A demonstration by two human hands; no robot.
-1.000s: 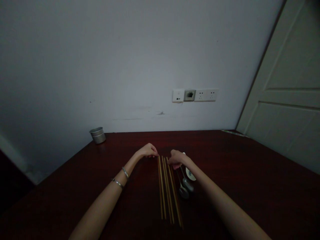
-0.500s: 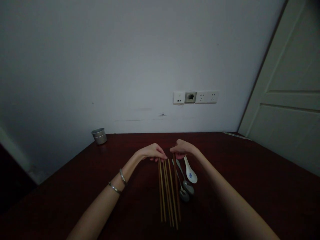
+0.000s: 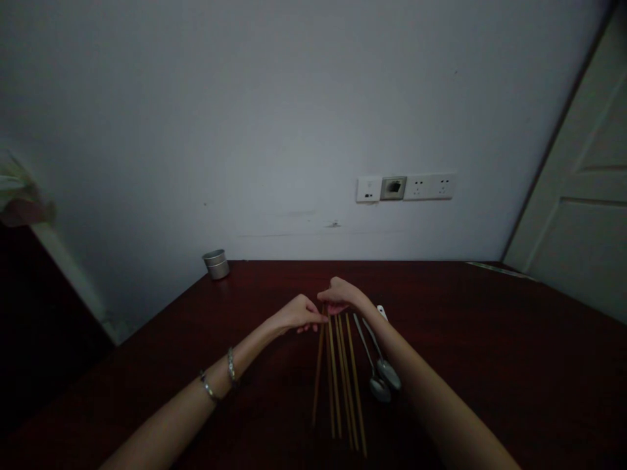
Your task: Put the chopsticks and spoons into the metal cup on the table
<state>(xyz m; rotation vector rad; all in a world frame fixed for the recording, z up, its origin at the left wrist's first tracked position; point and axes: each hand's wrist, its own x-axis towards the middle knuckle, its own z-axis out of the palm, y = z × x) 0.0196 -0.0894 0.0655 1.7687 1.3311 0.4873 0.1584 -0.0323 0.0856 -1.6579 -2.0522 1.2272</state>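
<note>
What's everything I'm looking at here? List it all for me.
chopsticks: five or six, tan wood, side by side mid-table
metal spoons: two, silver, right of the chopsticks
ceramic spoon: one, white, mostly hidden behind the right forearm
metal cup: one, grey, far left corner by the wall
table: one, dark red-brown
wall sockets: one row, white, on the wall
door: one, off-white, right edge
bracelets: two, silver, left wrist
left hand: fingertips at the chopsticks' far ends
right hand: curled over the same ends
</note>
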